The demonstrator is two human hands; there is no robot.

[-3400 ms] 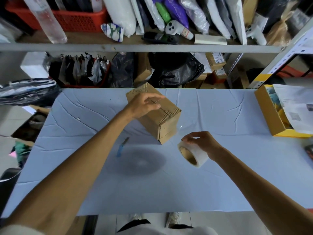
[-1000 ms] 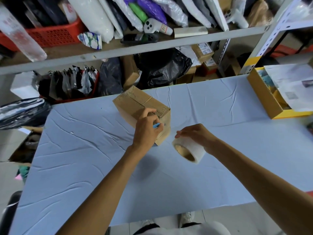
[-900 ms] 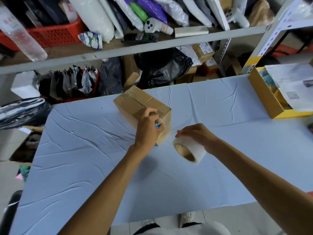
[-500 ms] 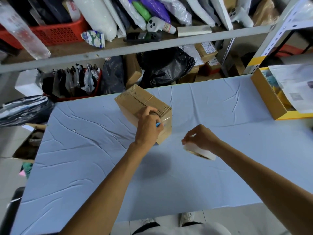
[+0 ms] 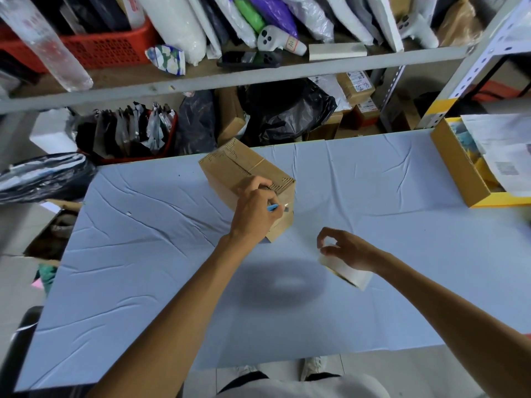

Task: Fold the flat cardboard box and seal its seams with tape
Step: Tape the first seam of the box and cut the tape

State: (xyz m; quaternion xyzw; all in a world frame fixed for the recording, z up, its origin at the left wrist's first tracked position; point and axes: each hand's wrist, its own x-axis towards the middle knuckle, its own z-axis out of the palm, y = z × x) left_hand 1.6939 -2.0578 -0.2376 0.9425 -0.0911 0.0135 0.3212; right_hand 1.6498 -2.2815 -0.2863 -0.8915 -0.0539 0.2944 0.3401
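L hand (image 5: 254, 214) grips blue cutter (image 5: 273, 207), tip at box's (image 5: 238, 165) near-right end. R hand (image 5: 349, 249), fingers curled, holds tape roll (image 5: 349, 272) near-right of tip.

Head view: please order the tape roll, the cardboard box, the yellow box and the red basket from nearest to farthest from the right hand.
From the right hand:
1. Tape roll, held in it.
2. Cardboard box, to its left on the table.
3. Yellow box, at the table's right edge.
4. Red basket, upper shelf, far left.
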